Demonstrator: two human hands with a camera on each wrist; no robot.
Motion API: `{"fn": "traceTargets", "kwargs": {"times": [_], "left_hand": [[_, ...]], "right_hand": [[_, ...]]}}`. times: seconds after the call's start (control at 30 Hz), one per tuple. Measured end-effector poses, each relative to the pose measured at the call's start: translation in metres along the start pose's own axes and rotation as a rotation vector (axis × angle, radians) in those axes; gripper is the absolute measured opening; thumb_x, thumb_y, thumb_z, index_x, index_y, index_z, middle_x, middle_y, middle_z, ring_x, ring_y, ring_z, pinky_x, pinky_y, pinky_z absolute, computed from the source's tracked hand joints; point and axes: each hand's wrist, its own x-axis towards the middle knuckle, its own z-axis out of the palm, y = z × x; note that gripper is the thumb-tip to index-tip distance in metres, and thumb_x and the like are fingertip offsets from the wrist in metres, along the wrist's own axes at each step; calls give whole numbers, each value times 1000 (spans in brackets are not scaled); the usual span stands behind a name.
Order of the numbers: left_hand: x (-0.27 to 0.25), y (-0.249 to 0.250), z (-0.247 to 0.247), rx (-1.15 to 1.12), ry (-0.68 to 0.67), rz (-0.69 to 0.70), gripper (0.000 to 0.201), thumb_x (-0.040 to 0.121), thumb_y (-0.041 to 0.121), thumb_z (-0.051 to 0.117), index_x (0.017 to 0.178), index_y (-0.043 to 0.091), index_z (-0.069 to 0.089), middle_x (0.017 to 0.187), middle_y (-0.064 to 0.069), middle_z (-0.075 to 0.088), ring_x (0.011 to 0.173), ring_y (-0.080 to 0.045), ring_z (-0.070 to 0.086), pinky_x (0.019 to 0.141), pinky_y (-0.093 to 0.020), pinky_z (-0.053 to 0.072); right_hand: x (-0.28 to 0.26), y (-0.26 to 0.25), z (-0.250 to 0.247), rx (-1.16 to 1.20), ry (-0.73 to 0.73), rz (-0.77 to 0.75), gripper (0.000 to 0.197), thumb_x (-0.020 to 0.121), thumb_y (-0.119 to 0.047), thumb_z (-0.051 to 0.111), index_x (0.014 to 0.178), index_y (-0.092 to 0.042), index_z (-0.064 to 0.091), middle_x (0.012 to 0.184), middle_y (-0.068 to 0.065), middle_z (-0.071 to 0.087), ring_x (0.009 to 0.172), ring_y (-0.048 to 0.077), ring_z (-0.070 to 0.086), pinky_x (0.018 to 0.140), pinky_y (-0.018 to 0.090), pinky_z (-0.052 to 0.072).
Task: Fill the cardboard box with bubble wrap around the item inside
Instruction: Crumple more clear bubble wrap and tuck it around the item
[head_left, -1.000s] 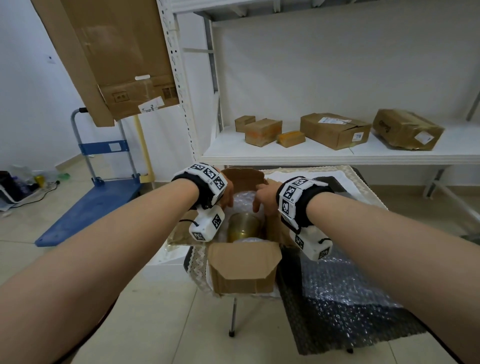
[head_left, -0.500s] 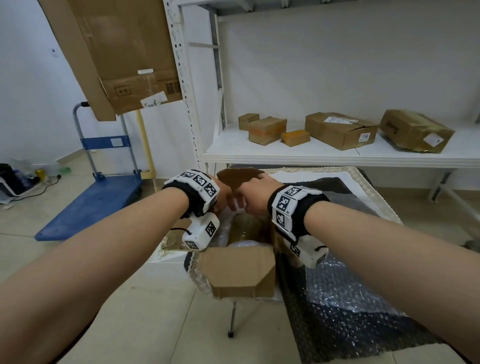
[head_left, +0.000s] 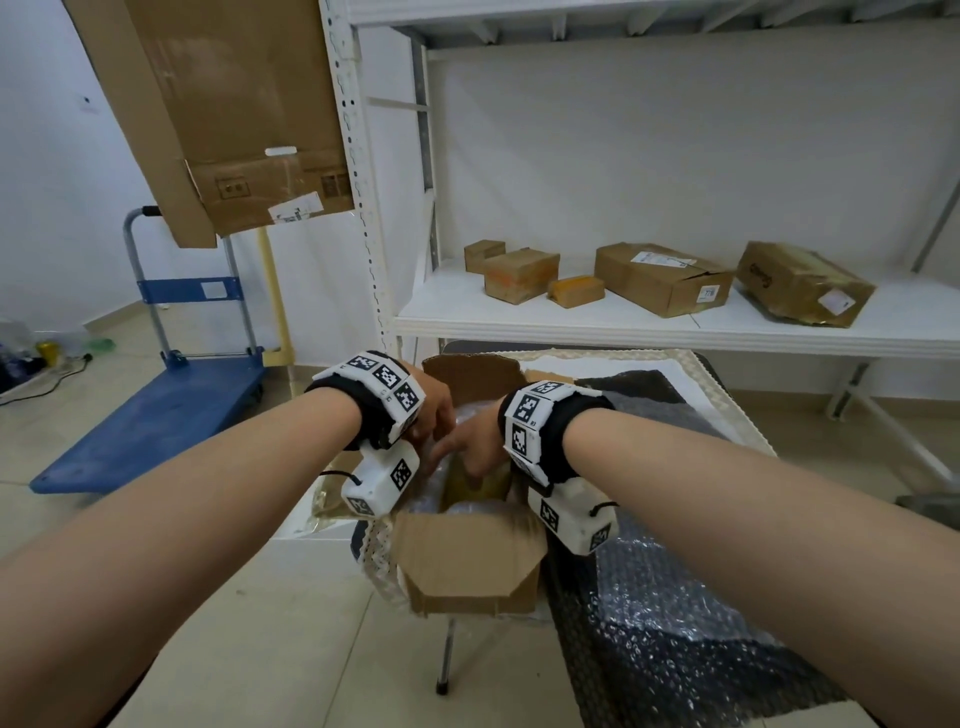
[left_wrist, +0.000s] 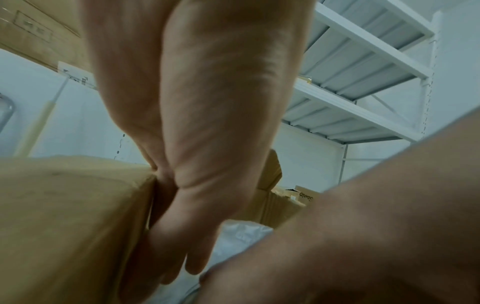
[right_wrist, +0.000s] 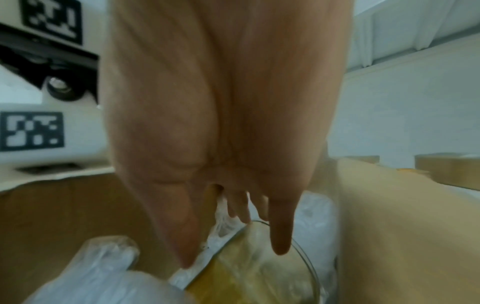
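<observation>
— Head view?
— The cardboard box (head_left: 470, 561) sits at the table's (head_left: 696, 374) near-left corner, flaps open; both hands reach inside, over the amber glass item (head_left: 475, 480).
— Left wrist?
— The left hand (left_wrist: 197, 164) points loose fingers down beside the box wall, holding nothing.
— Right wrist?
— The right hand (right_wrist: 221, 127) extends straight fingers to the glass rim, bubble wrap (right_wrist: 98, 273) around it.

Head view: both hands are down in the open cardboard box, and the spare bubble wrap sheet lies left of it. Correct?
Not quite: the head view shows the spare bubble wrap sheet right of the cardboard box. The left hand and right hand are indeed in it.
</observation>
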Motion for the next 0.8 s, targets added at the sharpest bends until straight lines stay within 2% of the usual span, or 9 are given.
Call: {"fn": "traceTargets", "kwargs": {"times": [0.17, 0.27, 0.4, 0.47, 0.53, 0.57, 0.63, 0.7, 0.8], "left_hand": [[-4, -1, 6, 18, -31, -27, 62, 86, 5, 54, 141, 31, 48, 138, 9, 56, 101, -9, 50, 85, -25, 40], [-6, 4, 8, 79, -48, -63, 56, 86, 19, 59, 138, 37, 48, 127, 9, 60, 98, -12, 56, 86, -28, 46], [13, -1, 16, 149, -81, -81, 64, 44, 68, 69, 102, 43, 66, 96, 10, 72, 92, -16, 69, 91, -40, 56], [40, -13, 25, 195, -96, -103, 81, 28, 81, 70, 101, 47, 65, 95, 12, 73, 97, -13, 69, 100, -43, 49], [34, -8, 24, 188, -83, -133, 92, 22, 87, 69, 104, 48, 64, 104, 14, 72, 112, -13, 63, 111, -49, 35], [23, -2, 20, 151, -46, -147, 84, 30, 83, 72, 105, 46, 64, 108, 14, 71, 116, -14, 59, 113, -49, 32], [1, 12, 12, 51, 34, -139, 62, 59, 57, 81, 115, 42, 61, 117, 12, 66, 117, -14, 55, 113, -44, 31], [-1, 18, 10, -51, 78, -86, 67, 69, 32, 83, 128, 39, 53, 128, 10, 59, 116, -15, 55, 107, -38, 40], [-7, 33, 2, -27, -2, -53, 81, 72, 24, 83, 141, 36, 44, 142, 8, 48, 127, -19, 50, 106, -38, 44]], "right_hand": [[4, 12, 0, 70, -60, -8, 67, 90, -13, 57, 145, -46, 39, 163, 3, 23, 145, 26, 30, 117, 44, 30], [0, 14, -1, 78, -42, -16, 66, 91, -11, 57, 146, -43, 39, 161, 4, 28, 143, 27, 34, 114, 44, 35], [-2, 14, -1, 288, 34, -87, 58, 91, 0, 56, 142, -26, 50, 145, 5, 49, 130, 23, 48, 95, 30, 47], [-3, 12, 2, 401, 85, -131, 46, 89, 7, 53, 129, -15, 60, 134, 8, 60, 121, 22, 55, 88, 26, 49], [-10, 12, 1, 500, 214, -123, 36, 87, 8, 51, 110, -14, 70, 118, 5, 69, 115, 21, 61, 95, 29, 49], [-16, 14, -1, 521, 299, -97, 33, 88, 6, 51, 101, -16, 72, 109, 1, 71, 111, 20, 62, 96, 29, 49], [-26, 21, -5, 477, 494, 32, 24, 90, -2, 54, 96, -17, 72, 105, -1, 68, 105, 21, 62, 92, 30, 49], [-32, 31, -7, 385, 606, 225, 20, 90, -16, 64, 109, -15, 66, 124, 8, 52, 110, 28, 58, 96, 36, 49], [-35, 40, -1, 465, 517, 459, 65, 83, -30, 75, 136, -13, 41, 145, 17, 28, 123, 39, 50, 101, 46, 47]]}}
